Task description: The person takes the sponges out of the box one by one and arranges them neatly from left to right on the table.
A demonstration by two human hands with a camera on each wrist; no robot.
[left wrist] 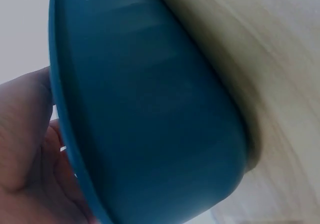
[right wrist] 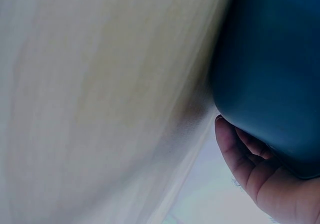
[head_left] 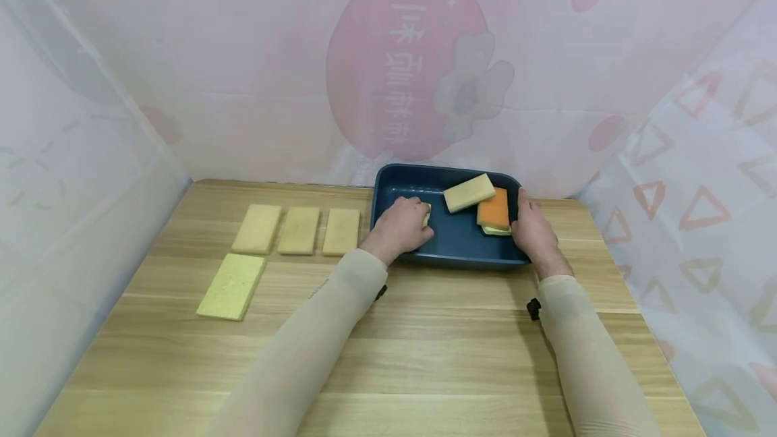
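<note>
Dark blue plastic fills the frame where your hands meet: a rectangular tray (head_left: pixel 452 238) with rounded corners sits at the far edge of the light wooden tabletop (head_left: pixel 425 342), right of centre, against the pink printed curtain (head_left: pixel 400 59). Your left hand (head_left: pixel 399 224) reaches over the tray's near left rim, fingers curled round a pale beige sponge piece (head_left: pixel 427 213) of which only a sliver shows at your fingertips. Your right hand (head_left: pixel 534 229) lies along the tray's right wall, fingers fairly straight and pressed against the outside, thumb at the rim. The right wrist view shows those fingers (right wrist: pixel 250 149) tucked against the tray's rounded outer wall (right wrist: pixel 270 69); the left wrist view shows the palm (left wrist: pixel 25 149) just behind the tray's rim (left wrist: pixel 60 109), though the sponge piece is hidden there.

Inside the tray, a cream rectangular sponge (head_left: pixel 469 192) lies tilted toward the far side, and just beside it an orange sponge (head_left: pixel 494 208) rests on top of a pale yellow one (head_left: pixel 496 229), near your right hand.

Toward the tabletop's left, three tan rectangular sponges (head_left: pixel 299 229) lie side by side in a row, close but apart. A yellow-green rectangular sponge (head_left: pixel 231 286) lies nearer you, below the leftmost of them.
</note>
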